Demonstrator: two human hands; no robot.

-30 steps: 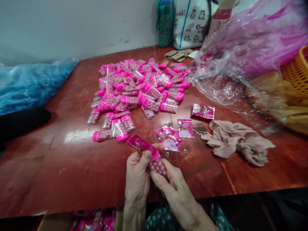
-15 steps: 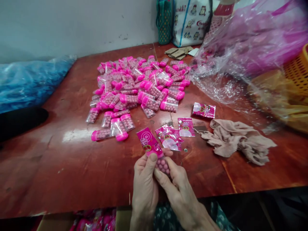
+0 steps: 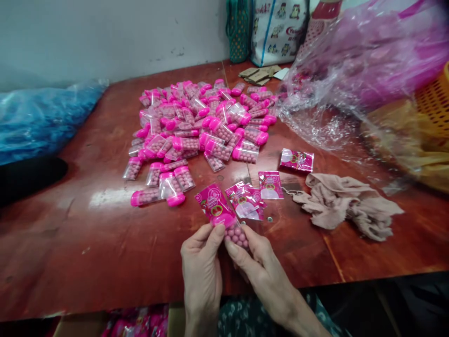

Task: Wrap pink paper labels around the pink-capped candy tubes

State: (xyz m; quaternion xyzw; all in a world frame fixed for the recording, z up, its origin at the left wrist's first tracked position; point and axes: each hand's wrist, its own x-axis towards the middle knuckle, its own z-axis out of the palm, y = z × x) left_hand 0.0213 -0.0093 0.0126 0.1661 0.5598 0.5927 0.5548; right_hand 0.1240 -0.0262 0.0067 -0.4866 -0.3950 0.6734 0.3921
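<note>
Near the table's front edge, my right hand (image 3: pixel 264 271) grips the clear body of a small candy container (image 3: pixel 237 236) filled with pink balls. Its pink cap end points up and left, into a pink printed plastic sleeve (image 3: pixel 213 201). My left hand (image 3: pixel 202 264) is closed, its thumb pressed on the sleeve's lower edge by the cap. How far the sleeve covers the container is partly hidden by my fingers. Just beyond lie several loose flat sleeves (image 3: pixel 243 200), with a single sleeve (image 3: pixel 271 185) beside them and a thicker stack of sleeves (image 3: pixel 297 160) farther right.
A heap of pink-capped candy containers (image 3: pixel 196 121) covers the table's middle. At right are a crumpled cloth (image 3: pixel 345 201), a clear plastic bag (image 3: pixel 326 103) and an orange basket (image 3: pixel 437 107). A blue-filled bag (image 3: pixel 42 117) lies at left. Below the edge stands a cardboard box (image 3: pixel 82 325).
My left hand has shifted slightly left and down, its thumb now lower on the sleeve. The sleeve has turned a little, and more of the container's pink balls show.
</note>
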